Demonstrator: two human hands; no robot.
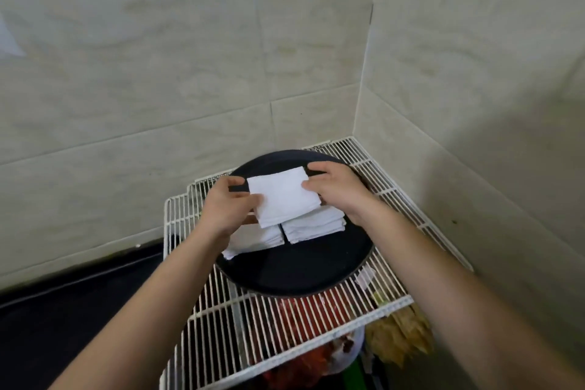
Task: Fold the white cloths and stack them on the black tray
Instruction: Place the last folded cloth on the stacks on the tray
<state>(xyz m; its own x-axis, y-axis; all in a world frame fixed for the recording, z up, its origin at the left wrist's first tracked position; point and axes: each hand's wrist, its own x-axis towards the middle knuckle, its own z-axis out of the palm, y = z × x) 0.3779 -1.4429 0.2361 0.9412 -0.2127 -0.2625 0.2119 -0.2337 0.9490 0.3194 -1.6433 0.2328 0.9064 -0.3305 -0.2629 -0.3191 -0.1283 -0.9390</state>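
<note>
Held above black round tray [300, 269], over its middle: folded white cloth [283, 196], tilted. At cloth's left edge, left hand [226, 203] pinches it, thumb on top, fingers curled beneath. At cloth's right edge, right hand [335, 187] pinches it, fingers bent round the edge. 2 stacks of folded white cloths lie on tray, just beside each other: left stack [256, 239] at tray's left rim, right stack [313, 225] near tray's centre, partly under the held cloth. Tray sits on white wire rack [285, 342]. Red items [304, 310] show through rack, on tray's near side.
</note>
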